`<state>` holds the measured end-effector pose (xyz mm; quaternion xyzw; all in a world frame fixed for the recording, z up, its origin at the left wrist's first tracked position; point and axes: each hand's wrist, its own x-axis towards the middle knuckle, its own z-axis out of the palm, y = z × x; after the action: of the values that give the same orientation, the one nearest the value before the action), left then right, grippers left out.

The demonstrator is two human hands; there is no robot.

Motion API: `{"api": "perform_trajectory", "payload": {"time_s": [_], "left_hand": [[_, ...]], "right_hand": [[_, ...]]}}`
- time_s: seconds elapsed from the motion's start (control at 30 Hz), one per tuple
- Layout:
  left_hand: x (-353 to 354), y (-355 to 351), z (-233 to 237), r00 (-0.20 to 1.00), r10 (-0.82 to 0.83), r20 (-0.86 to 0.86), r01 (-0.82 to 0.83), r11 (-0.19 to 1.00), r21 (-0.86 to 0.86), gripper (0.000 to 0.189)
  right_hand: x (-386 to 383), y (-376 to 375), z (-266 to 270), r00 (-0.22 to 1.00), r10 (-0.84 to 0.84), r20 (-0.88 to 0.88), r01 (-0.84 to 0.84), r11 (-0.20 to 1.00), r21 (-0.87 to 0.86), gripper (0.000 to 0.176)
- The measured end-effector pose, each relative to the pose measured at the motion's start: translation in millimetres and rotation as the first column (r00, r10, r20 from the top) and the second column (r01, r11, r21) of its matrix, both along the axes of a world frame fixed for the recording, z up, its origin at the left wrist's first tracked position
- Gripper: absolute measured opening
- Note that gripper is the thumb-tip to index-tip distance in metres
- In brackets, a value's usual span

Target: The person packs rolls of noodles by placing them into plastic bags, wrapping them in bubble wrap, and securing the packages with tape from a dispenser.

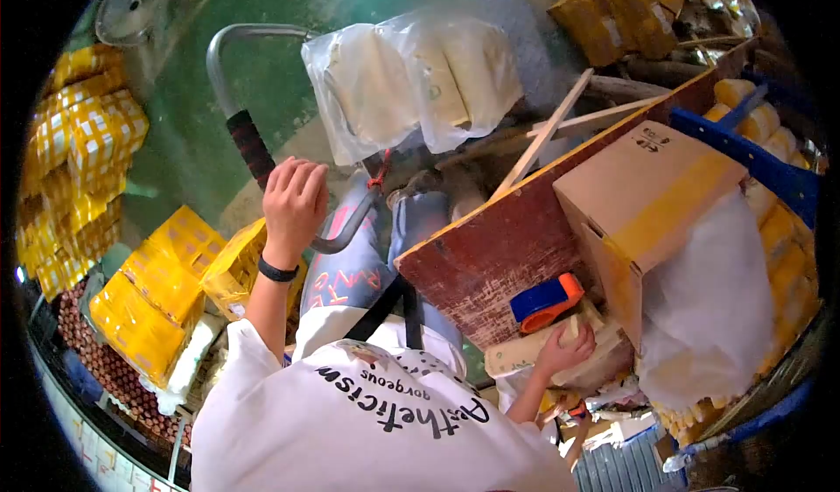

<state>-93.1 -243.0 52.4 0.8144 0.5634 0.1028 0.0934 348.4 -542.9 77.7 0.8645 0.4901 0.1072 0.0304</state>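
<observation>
My left hand (295, 201), a dark band at its wrist, is closed over the bent metal bar of a handle (220, 76), just below the bar's dark padded grip (251, 146). Its fingertips are out of sight. On the other side, my right hand (567, 352) lies over a brown paper-wrapped bundle (516, 352), its fingers partly stretched out. A blue and orange tape dispenser (544, 303) stands just beyond that bundle on the worn reddish board (464, 273). In front of me, brown bundles in clear plastic bags (363, 89) sit by the handle.
An open cardboard box (652, 186) and white plastic sheeting (709, 299) occupy the right side. Yellow-taped parcels (153, 291) are piled at left. Wooden sticks (547, 133) lean beyond the board. Part of another person's hand (549, 415) shows below my right arm.
</observation>
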Motion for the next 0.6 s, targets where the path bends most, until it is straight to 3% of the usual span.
{"api": "perform_trajectory", "payload": {"time_s": [0.07,0.1,0.17,0.23,0.27,0.3,0.33,0.37,0.4,0.47,0.5,0.57,0.6], "left_hand": [[10.6,5.8,0.4,1.000,0.008,0.024,-0.008,1.000,-0.018,0.015],[20.7,4.3,-3.0,0.987,0.055,0.151,-0.045,0.996,-0.074,0.017],[49.3,-10.8,-0.1,0.914,0.183,0.363,-0.107,0.970,-0.218,0.022],[95.9,-35.8,3.2,0.861,-0.090,0.500,0.214,0.957,-0.196,0.026],[124.8,-51.3,4.4,0.712,-0.127,0.691,0.383,0.895,-0.230,0.030],[157.3,-75.1,1.9,0.654,-0.229,0.721,0.521,0.827,-0.210,0.030],[191.8,-101.2,-6.0,0.544,-0.348,0.763,0.618,0.781,-0.085,0.027],[223.4,-116.9,-1.0,0.481,-0.415,0.772,0.807,0.554,-0.205,0.032],[251.0,-139.3,-6.1,0.369,-0.642,0.672,0.854,0.519,0.027,0.031],[292.3,-184.7,-24.6,0.292,-0.909,0.299,0.914,0.357,0.192,0.031],[303.6,-203.2,-35.0,0.293,-0.952,0.084,0.945,0.302,0.127,0.031],[300.2,-201.0,-53.5,0.273,-0.959,0.072,0.933,0.282,0.225,0.036],[291.3,-198.6,-51.4,0.241,-0.968,0.067,0.955,0.249,0.160,0.035]], "right_hand": [[-5.3,6.4,1.2,0.999,-0.013,0.036,0.014,1.000,-0.022,0.038],[-4.4,5.2,1.0,1.000,-0.011,0.027,0.011,1.000,-0.022,0.048],[-10.6,5.8,-2.7,0.980,-0.195,0.037,0.195,0.981,-0.004,0.065],[-19.6,16.3,-4.2,0.947,-0.317,-0.051,0.318,0.947,0.036,0.077],[-26.3,13.7,1.0,0.923,-0.373,-0.097,0.379,0.924,0.046,0.083],[-33.4,9.7,2.5,0.901,-0.417,-0.120,0.424,0.905,0.038,0.086],[-40.3,4.0,-0.4,0.878,-0.455,-0.149,0.464,0.885,0.031,0.090],[-43.5,-6.1,-5.1,0.852,-0.491,-0.181,0.502,0.865,0.020,0.093],[-36.6,-27.8,-17.3,0.870,-0.444,-0.214,0.462,0.886,0.040,0.093],[-41.6,-42.3,-28.0,0.863,-0.386,-0.327,0.437,0.894,0.097,0.092],[-52.1,-33.2,-22.8,0.836,-0.374,-0.401,0.455,0.881,0.127,0.092],[-55.6,-23.5,-19.3,0.869,-0.378,-0.320,0.421,0.904,0.078,0.088],[-57.6,-18.7,-17.8,0.861,-0.397,-0.318,0.439,0.896,0.070,0.087]]}}
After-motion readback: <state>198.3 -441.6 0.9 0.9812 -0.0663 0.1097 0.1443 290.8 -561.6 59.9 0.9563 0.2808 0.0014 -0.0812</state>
